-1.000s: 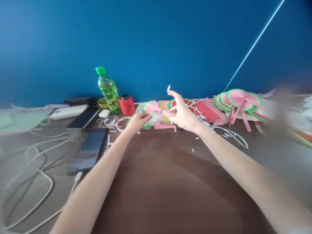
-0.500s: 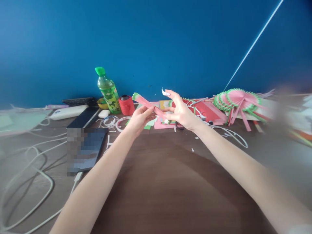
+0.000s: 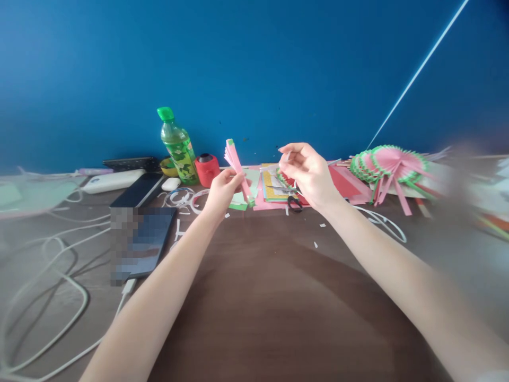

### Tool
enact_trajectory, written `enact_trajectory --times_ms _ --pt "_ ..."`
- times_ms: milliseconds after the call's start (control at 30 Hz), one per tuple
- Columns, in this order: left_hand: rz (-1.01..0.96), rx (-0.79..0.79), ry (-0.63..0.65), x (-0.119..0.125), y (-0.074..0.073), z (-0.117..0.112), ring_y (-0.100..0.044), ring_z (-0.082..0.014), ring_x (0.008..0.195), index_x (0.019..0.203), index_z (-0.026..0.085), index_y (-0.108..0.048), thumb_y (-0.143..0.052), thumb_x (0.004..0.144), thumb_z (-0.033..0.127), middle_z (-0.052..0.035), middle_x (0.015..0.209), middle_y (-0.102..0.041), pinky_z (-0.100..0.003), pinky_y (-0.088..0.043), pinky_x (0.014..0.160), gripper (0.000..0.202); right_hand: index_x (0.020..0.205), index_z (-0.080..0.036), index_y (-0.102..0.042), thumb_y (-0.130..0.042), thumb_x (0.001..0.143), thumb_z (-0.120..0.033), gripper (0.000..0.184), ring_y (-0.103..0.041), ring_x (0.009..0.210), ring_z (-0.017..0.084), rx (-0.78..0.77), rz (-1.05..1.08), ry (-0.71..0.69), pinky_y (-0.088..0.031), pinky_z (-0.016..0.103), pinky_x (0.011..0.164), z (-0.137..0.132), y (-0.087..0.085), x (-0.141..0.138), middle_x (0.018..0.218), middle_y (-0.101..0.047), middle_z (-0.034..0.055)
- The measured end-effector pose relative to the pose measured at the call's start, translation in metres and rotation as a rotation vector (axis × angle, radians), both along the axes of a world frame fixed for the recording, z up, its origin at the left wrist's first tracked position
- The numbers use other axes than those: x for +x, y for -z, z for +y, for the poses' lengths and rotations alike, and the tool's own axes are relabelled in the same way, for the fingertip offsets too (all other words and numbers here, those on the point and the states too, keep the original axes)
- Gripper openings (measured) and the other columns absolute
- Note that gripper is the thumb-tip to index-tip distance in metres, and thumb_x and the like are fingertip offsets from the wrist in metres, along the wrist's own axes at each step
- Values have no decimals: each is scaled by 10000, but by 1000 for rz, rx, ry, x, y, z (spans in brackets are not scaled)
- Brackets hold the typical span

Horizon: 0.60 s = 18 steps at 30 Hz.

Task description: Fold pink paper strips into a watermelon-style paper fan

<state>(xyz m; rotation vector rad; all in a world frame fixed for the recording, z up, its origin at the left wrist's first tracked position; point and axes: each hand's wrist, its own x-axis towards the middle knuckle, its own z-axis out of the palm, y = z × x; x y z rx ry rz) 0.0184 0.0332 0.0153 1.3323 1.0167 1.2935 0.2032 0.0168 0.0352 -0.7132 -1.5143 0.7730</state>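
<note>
My left hand (image 3: 225, 192) is closed in a pinch around the middle of a pleated pink paper strip (image 3: 234, 157) with green ends. The folded paper stands nearly upright, its pleats fanned slightly at the top. To the right, my right hand (image 3: 308, 172) is raised with its fingers curled together, and a small white strip (image 3: 287, 156) shows between thumb and fingers. Whether it is tape or paper, I cannot tell. Below and left of that hand lie scissors (image 3: 295, 203) with black handles, on a stack of coloured paper (image 3: 267, 197).
Finished pink-and-green paper fans (image 3: 393, 162) lie at the right against the blue wall. A green-capped bottle (image 3: 177, 148) and a red container (image 3: 207, 170) stand at the back left. A tablet (image 3: 153, 241) and white cables (image 3: 79, 289) occupy the left side. White paper scraps (image 3: 322, 225) dot the table.
My hands have moved apart. The folded pink paper has turned from slanting to nearly upright in my left hand. My right hand has left the paper, its fingers now closed around the white strip.
</note>
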Motion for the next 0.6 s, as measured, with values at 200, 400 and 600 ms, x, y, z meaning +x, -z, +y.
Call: enact_trajectory --times_ms 200,400,600 --pt "-251 -276 259 -3 -3 -1 -638 -161 772 889 113 -592 -494 817 159 -35 738 -624 -286 -505 702 130 985 -246 -524 -596 743 -222 253 -551 763 136 -76 26 3 -477 302 747 0 -2 4 741 -522 -21" --pt "-399 -316 463 -7 2 2 -631 -148 715 931 100 -590 -475 870 230 4 617 -565 -298 -493 745 184 974 -230 -497 -587 719 -169 277 -473 581 82 -138 103 -133 -432 231 516 2 -3 5 708 -451 -41" --pt "-377 -382 668 -12 3 1 -642 -225 864 947 95 -617 -386 900 272 -84 837 -684 -359 -470 787 295 986 -253 -479 -615 707 -177 320 -468 589 81 -117 118 -192 -411 219 483 1 -7 5 722 -434 -42"
